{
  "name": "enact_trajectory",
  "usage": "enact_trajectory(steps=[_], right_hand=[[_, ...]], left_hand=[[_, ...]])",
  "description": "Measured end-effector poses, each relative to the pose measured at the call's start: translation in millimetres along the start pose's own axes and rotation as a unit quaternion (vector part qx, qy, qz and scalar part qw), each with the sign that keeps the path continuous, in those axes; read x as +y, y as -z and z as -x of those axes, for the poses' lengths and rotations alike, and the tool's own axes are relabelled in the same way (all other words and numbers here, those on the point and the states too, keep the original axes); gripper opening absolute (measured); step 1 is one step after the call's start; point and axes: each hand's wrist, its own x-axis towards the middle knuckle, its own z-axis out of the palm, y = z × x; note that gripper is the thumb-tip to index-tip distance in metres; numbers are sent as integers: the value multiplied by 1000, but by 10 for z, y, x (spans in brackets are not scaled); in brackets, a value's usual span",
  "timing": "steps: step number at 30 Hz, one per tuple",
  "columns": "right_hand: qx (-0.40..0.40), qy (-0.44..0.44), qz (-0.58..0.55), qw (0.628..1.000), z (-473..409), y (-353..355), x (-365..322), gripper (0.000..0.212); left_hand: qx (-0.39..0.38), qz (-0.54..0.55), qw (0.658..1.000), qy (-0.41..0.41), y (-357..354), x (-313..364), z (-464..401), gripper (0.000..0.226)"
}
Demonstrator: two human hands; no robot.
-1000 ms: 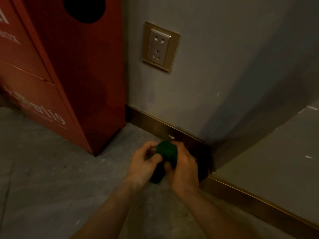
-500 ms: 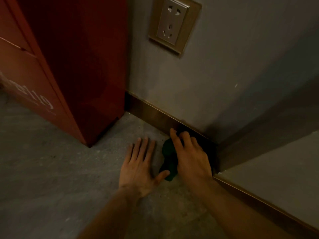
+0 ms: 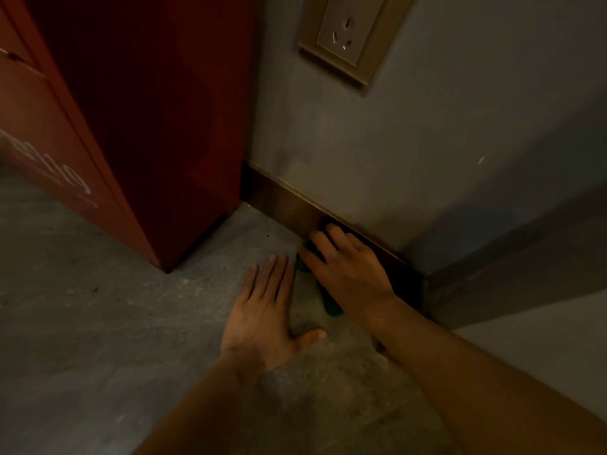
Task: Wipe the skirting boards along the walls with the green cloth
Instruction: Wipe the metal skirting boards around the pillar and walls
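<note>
**Cloth pressed on the skirting board, other hand as support**

The right hand [image 3: 348, 267] lies over the green cloth [image 3: 330, 302] and pushes it against the skirting board [image 3: 289, 208], a dark metallic strip at the foot of the grey wall [image 3: 394, 152]. Its fingers are spread a little and curved over the cloth, not closed into a fist — this way the palm can give broad pressure on the face of the board. Most of the cloth is hidden under the hand; only a dark green edge shows below the palm and beside the fingers, on the floor [image 3: 98, 323] just at the board.

The left hand [image 3: 266, 323] rests flat on the floor just beside the cloth, fingers wide and straight, holding nothing. I judge that it carries the body weight, because the person bends very low here.

The place is close to an outer corner of the wall. To the left the board runs on until the red cabinet [image 3: 147, 126], which stands against the wall and hides what is behind. A wall socket [image 3: 348, 31] sits above — well apart from the cloth, so it should not be disturbed by the wiping.

The stroke along this piece seems to be in hand, probably toward the cabinet.
</note>
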Motion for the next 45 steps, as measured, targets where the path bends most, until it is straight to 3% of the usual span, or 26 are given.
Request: enact_trajectory(steps=[4,8,12,16,20,24,35,45], right_hand=[[5,69,46,997,-115,-72,48,28],[-19,123,113,986,-107,-145,90,33],[-51,126,122,983,-94,-129,123,37],[-78,131,142,978,-33,-116,107,25],[-104,113,130,980,90,-34,133,38],[-158,88,120,976,238,-21,147,26],[-285,9,83,955,421,92,131,24],[-230,-47,2,972,441,265,66,26]], left_hand=[[-2,-8,1000,3,8,13,1,119],[1,-4,1000,4,1,0,6,118],[2,-2,1000,3,-15,-11,4,118],[7,3,1000,2,-14,-10,3,117],[4,2,1000,5,-21,-18,1,117],[8,2,1000,6,-34,-21,8,118],[0,-1,1000,8,-38,-18,1,119],[-24,-2,1000,11,-26,-24,-15,122]])
